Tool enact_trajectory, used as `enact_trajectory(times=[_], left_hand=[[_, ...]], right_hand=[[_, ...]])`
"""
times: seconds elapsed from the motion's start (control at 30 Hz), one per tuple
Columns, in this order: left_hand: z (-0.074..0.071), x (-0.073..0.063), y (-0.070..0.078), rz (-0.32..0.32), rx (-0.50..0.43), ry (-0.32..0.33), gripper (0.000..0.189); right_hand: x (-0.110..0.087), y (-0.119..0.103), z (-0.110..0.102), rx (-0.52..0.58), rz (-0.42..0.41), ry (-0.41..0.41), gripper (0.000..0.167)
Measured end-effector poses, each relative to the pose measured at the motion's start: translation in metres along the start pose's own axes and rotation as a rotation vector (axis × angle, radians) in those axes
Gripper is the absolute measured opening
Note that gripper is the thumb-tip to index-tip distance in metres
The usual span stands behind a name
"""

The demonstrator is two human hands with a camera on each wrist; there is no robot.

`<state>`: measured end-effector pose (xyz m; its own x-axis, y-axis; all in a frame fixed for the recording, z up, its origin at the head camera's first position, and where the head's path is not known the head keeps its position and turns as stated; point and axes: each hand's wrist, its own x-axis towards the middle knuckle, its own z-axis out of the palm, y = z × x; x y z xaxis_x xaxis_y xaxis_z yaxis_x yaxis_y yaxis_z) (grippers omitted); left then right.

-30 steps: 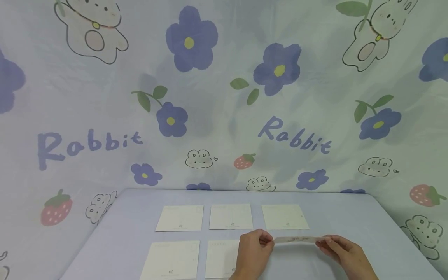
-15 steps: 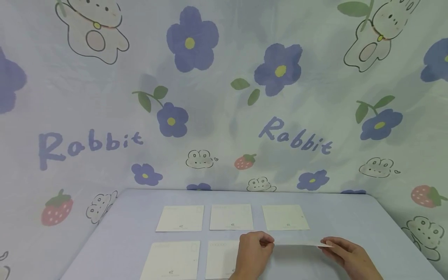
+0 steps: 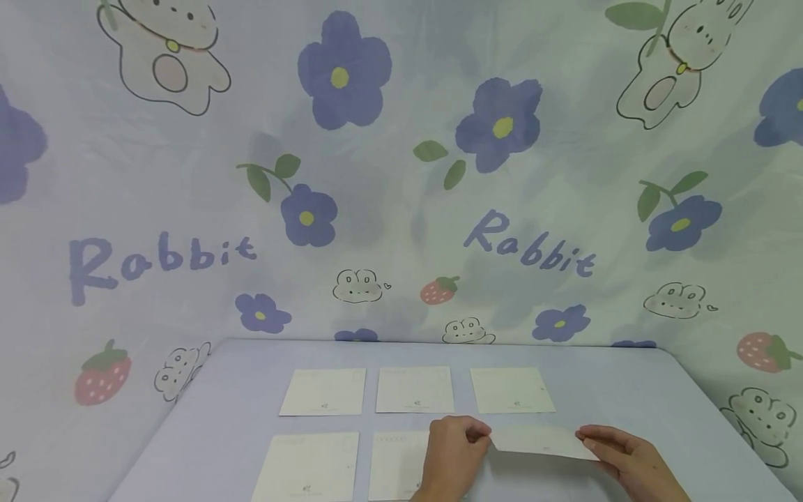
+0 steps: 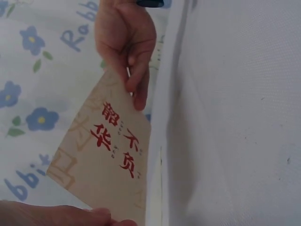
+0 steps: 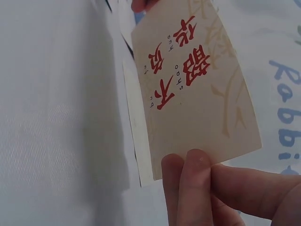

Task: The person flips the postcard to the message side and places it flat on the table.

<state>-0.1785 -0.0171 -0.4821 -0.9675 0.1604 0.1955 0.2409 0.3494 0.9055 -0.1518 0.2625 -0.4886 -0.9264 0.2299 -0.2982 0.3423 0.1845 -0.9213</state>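
Both hands hold one postcard (image 3: 544,440) just above the table, tilted, its pale back towards the head camera. My left hand (image 3: 456,453) pinches its left edge between thumb and fingers, and my right hand (image 3: 627,457) pinches the right edge. From below, the left wrist view shows the postcard's tan face (image 4: 117,146) with large red characters and pale brown brush marks. That same face (image 5: 197,94) fills much of the right wrist view, where my right fingers (image 5: 195,174) grip one end. A second-row postcard (image 3: 398,460) lies partly behind my left hand.
Three pale postcards lie in a back row: left (image 3: 323,392), middle (image 3: 414,389) and right (image 3: 511,390). Another postcard (image 3: 306,466) lies at front left. The table (image 3: 652,397) has a pale cover and meets a patterned cloth backdrop (image 3: 401,174).
The held postcard has turned from showing a sliver of its printed face, through edge-on, to showing its pale back. My right hand has shifted slightly right and down; the left barely moved.
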Motion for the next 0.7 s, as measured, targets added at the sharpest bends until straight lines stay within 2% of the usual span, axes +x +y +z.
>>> enact_trajectory(times=[0.27,0.53,0.7], left_hand=[[0.0009,-0.0005,-0.0003,-0.003,0.016,0.004,0.015],[0.0014,-0.0016,0.0001,0.006,-0.009,0.007,0.014],[0.0028,-0.0022,-0.0012,-0.006,-0.005,0.013,0.011]], right_hand=[[0.0013,0.0015,-0.0019,0.044,0.004,-0.034,0.047],[0.0031,0.0019,0.0004,-0.048,0.016,0.002,0.056],[0.0026,0.0028,0.0001,-0.050,0.019,-0.006,0.055]])
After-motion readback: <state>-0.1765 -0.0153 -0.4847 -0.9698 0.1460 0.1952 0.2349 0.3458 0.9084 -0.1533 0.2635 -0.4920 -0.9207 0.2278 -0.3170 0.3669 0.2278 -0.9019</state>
